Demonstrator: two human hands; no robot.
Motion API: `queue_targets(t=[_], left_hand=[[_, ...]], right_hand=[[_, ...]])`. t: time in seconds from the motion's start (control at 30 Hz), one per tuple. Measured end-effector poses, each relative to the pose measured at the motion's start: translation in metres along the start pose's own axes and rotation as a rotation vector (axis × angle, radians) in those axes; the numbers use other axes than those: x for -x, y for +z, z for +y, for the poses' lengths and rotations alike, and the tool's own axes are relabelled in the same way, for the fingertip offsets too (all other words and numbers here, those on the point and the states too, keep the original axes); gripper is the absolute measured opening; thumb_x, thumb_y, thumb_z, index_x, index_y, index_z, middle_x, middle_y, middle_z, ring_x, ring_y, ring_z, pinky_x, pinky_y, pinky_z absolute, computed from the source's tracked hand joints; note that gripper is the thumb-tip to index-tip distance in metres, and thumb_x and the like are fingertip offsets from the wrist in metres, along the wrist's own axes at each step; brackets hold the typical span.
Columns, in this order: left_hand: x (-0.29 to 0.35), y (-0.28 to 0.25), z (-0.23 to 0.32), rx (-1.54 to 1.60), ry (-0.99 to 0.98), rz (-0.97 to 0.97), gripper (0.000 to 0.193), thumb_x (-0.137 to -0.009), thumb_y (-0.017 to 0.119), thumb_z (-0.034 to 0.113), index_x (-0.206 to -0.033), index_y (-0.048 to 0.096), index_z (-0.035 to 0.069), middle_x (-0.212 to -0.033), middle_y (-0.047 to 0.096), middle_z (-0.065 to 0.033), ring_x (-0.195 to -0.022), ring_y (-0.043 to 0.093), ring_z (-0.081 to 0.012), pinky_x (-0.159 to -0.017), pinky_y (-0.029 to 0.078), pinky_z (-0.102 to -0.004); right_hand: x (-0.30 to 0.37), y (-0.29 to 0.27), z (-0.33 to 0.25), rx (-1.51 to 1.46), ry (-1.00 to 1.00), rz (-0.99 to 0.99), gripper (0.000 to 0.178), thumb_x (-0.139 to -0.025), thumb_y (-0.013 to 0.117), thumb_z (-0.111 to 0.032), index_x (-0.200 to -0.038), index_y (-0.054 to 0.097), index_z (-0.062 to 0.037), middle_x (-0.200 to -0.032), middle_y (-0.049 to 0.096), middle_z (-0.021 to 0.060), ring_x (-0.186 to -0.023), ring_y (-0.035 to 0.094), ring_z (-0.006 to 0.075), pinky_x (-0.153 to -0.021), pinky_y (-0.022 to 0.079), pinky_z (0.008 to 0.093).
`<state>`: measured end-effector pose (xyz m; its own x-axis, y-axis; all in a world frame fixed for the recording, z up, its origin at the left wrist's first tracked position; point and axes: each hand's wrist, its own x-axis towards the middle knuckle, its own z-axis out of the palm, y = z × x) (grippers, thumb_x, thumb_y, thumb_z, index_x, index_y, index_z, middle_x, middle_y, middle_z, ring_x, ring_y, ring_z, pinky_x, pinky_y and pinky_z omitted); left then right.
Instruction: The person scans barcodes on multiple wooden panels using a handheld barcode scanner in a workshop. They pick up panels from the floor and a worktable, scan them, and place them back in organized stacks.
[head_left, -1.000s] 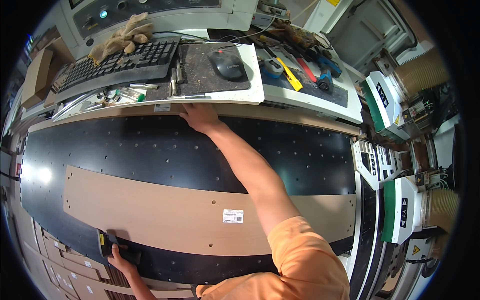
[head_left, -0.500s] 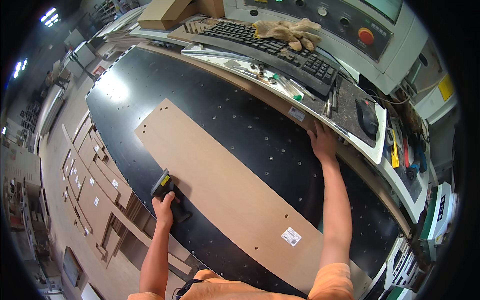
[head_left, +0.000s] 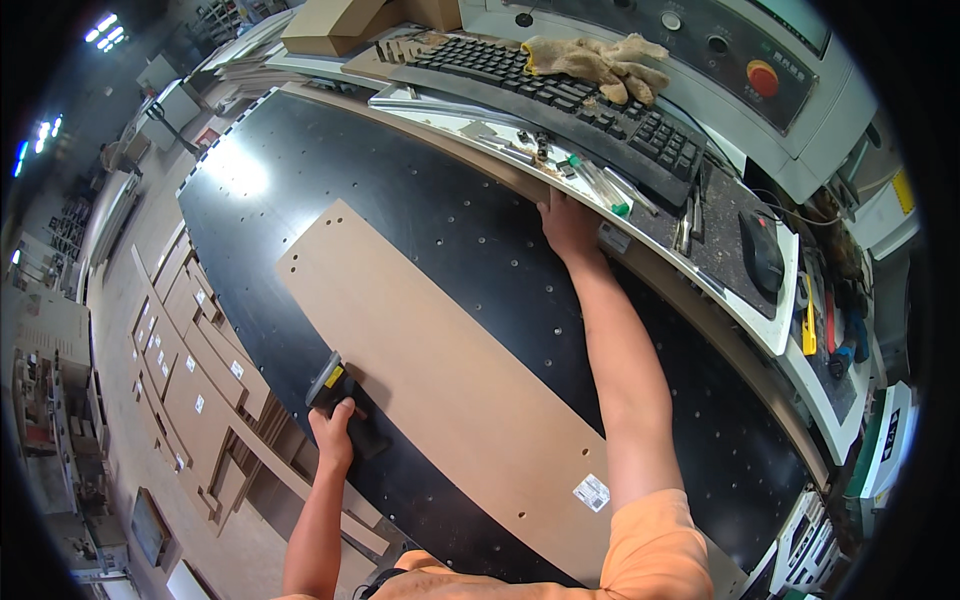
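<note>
A: What is held at the left?

B: A small black and yellow handheld device is clasped in the left hand, the grip closed round its lower end, at the near edge of the long brown board. It looks to be held there so that its head is aimed at the board's edge.

A: And the board?

B: It is laid flat on the black perforated machine bed. Its long axis is run from upper left to lower right, the white label sitting at the near right end.

A: The right hand?

B: It is pressed against the counter edge below the keyboard, seemingly for support; nothing is seen held, though the fingers are partly hidden.
</note>
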<state>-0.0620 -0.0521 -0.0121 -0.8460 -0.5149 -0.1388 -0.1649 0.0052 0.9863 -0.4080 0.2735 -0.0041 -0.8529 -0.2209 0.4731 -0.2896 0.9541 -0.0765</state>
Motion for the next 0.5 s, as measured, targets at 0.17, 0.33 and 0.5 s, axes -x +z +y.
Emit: queue_targets(t=[0.17, 0.33, 0.5], left_hand=[[0.000, -0.011, -0.015, 0.044, -0.059, 0.036, 0.028, -0.085, 0.065, 0.016, -0.101, 0.064, -0.006, -0.081, 0.064, -0.0090, -0.068, 0.062, -0.0189, -0.067, 0.050, -0.0334], [0.014, -0.044, -0.033, -0.221, -0.083, 0.102, 0.037, -0.089, 0.064, 0.029, -0.080, 0.071, -0.006, -0.081, 0.070, -0.0114, -0.075, 0.064, -0.0210, -0.075, 0.052, -0.0372], [0.033, -0.087, -0.056, -0.072, -0.047, 0.143, 0.045, -0.096, 0.057, 0.036, -0.080, 0.066, -0.005, -0.076, 0.064, -0.0094, -0.074, 0.060, -0.0209, -0.073, 0.050, -0.0354]], right_hand=[[0.011, -0.005, 0.025, -0.223, 0.011, 0.006, 0.052, -0.090, 0.069, -0.030, -0.134, 0.057, -0.0040, -0.139, 0.055, 0.0220, -0.131, 0.048, 0.0412, -0.111, 0.037, 0.0496], [0.026, 0.000, 0.006, -0.545, 0.098, 0.153, 0.036, -0.095, 0.054, -0.025, -0.123, 0.064, -0.0043, -0.127, 0.062, 0.0234, -0.121, 0.057, 0.0409, -0.102, 0.045, 0.0506], [0.051, -0.032, -0.022, -0.456, 0.128, 0.076, 0.040, -0.081, 0.065, -0.010, -0.121, 0.064, -0.0023, -0.127, 0.062, 0.0250, -0.121, 0.058, 0.0415, -0.104, 0.044, 0.0500]])
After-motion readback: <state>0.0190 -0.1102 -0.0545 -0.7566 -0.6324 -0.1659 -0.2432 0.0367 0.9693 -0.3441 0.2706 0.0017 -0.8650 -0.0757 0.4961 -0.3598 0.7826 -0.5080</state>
